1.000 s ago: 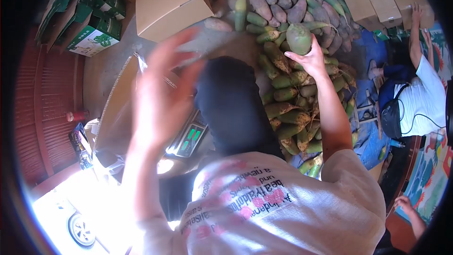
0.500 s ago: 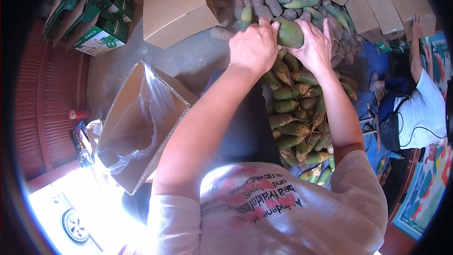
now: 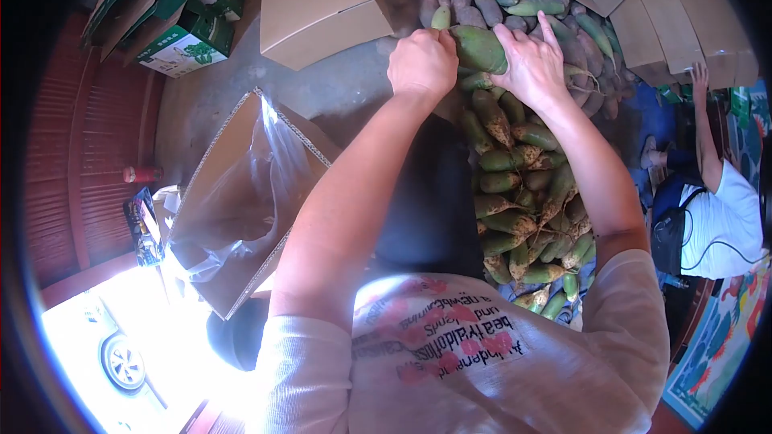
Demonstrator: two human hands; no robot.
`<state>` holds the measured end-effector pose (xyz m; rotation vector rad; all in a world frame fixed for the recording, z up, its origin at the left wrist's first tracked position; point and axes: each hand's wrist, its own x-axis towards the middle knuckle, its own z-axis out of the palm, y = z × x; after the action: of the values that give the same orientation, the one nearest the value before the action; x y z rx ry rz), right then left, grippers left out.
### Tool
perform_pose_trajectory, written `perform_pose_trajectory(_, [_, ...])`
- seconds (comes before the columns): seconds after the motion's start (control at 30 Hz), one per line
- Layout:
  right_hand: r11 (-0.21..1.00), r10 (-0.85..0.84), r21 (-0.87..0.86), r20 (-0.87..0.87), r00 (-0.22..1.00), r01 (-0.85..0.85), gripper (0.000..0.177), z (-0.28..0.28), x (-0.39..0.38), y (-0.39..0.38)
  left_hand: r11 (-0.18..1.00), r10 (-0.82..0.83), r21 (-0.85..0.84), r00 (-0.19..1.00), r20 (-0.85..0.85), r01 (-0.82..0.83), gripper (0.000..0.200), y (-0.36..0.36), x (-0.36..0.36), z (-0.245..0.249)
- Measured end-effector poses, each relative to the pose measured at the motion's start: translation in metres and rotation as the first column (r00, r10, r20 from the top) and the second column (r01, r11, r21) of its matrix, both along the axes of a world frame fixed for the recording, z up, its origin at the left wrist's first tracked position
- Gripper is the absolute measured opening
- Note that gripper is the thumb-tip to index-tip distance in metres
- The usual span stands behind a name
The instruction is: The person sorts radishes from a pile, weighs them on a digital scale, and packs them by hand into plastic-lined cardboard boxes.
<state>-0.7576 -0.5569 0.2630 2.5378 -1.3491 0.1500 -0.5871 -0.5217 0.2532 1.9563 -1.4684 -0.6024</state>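
Note:
A thick green radish (image 3: 480, 49) is held crosswise between my two hands, above the near edge of a radish pile. My left hand (image 3: 422, 63) is closed in a fist at its left end, with the fingertips hidden from view. On the right end, my right hand (image 3: 527, 63) grips with thumb and fingers, and one finger sticks up free. Below and right of the hands lies a heap of green radishes (image 3: 523, 161) with brownish, soil-marked ends. Beyond my hands are more radishes (image 3: 487, 6), greyish-pink and green.
An open cardboard box (image 3: 310, 133) lined with clear plastic (image 3: 261, 193) stands left of my legs. A closed carton (image 3: 322, 12) sits ahead. Green printed boxes (image 3: 183, 42) are stacked far left. At right, a co-worker (image 3: 720, 201) reaches toward a cardboard box (image 3: 691, 20).
The radish now shows more of its length between my hands. Both hands stay on it, slightly farther apart. The whole view has shifted a little to the right.

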Motion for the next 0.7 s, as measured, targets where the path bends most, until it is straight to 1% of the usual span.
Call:
perform_pose_trajectory(0.07, [1.000,0.016,0.013,-0.164,0.986,-0.014,0.047,-0.011,0.006,-0.007,0.999,-0.035,-0.012,0.999,0.010,0.035,0.039,0.002,-0.002,0.008])
perform_pose_trajectory(0.13, [0.998,0.056,-0.005,-0.364,0.930,-0.062,0.043,-0.048,-0.001,-0.020,1.000,-0.020,-0.022,1.000,0.011,0.020,0.040,-0.003,0.006,0.017])
perform_pose_trajectory(0.17, [0.999,0.053,0.009,-0.364,0.930,-0.054,0.044,-0.061,-0.007,-0.022,0.999,-0.007,-0.035,1.000,0.010,0.007,0.040,-0.010,0.012,0.020])
perform_pose_trajectory(0.2, [0.999,0.051,0.028,-0.360,0.932,-0.043,0.045,-0.075,-0.016,-0.020,0.998,0.034,-0.059,0.994,0.108,-0.028,0.042,-0.014,0.023,0.019])
perform_pose_trajectory(0.23, [0.998,0.050,0.049,-0.354,0.934,-0.035,0.047,-0.083,-0.020,-0.016,0.998,0.037,-0.057,0.991,0.127,-0.030,0.043,-0.012,0.039,0.026])
perform_pose_trajectory(0.3, [0.970,-0.011,0.220,-0.386,0.923,0.104,0.050,-0.093,-0.028,-0.007,0.998,0.050,0.026,0.975,0.218,-0.057,0.048,-0.008,0.063,0.039])
perform_pose_trajectory(0.33, [0.938,-0.043,0.298,-0.408,0.912,0.177,0.051,-0.096,-0.032,-0.002,0.999,0.039,0.005,0.969,0.243,-0.042,0.045,-0.010,0.072,0.037])
perform_pose_trajectory(0.4, [0.916,-0.067,0.333,-0.424,0.903,0.225,0.052,-0.105,-0.040,0.006,0.999,0.019,-0.039,0.957,0.290,-0.009,0.040,-0.020,0.089,0.031])
perform_pose_trajectory(0.47, [0.896,-0.085,0.357,-0.447,0.891,0.265,0.055,-0.116,-0.051,0.009,0.986,-0.093,-0.079,0.878,0.470,0.146,0.031,-0.025,0.099,0.013])
perform_pose_trajectory(0.5, [0.894,-0.095,0.362,-0.426,0.900,0.266,0.055,-0.114,-0.053,0.011,0.971,-0.137,-0.088,0.819,0.557,0.222,0.027,-0.023,0.103,0.016])
perform_pose_trajectory(0.53, [0.892,-0.103,0.366,-0.404,0.909,0.264,0.055,-0.113,-0.055,0.014,0.985,-0.165,0.043,0.831,0.531,0.168,0.016,-0.028,0.103,0.023])
perform_pose_trajectory(0.6, [0.886,-0.120,0.379,-0.368,0.922,0.266,0.055,-0.105,-0.053,0.021,0.990,-0.144,0.067,0.845,0.515,0.127,0.017,-0.026,0.105,0.034])
perform_pose_trajectory(0.63, [0.900,-0.120,0.351,-0.371,0.921,0.259,0.055,-0.104,-0.054,0.023,0.992,-0.124,0.084,0.853,0.506,0.094,0.018,-0.020,0.107,0.041])
perform_pose_trajectory(0.7, [0.929,-0.087,0.306,-0.364,0.927,0.208,0.056,-0.106,-0.053,0.023,0.982,-0.161,0.167,0.854,0.495,0.089,0.023,-0.010,0.110,0.054])
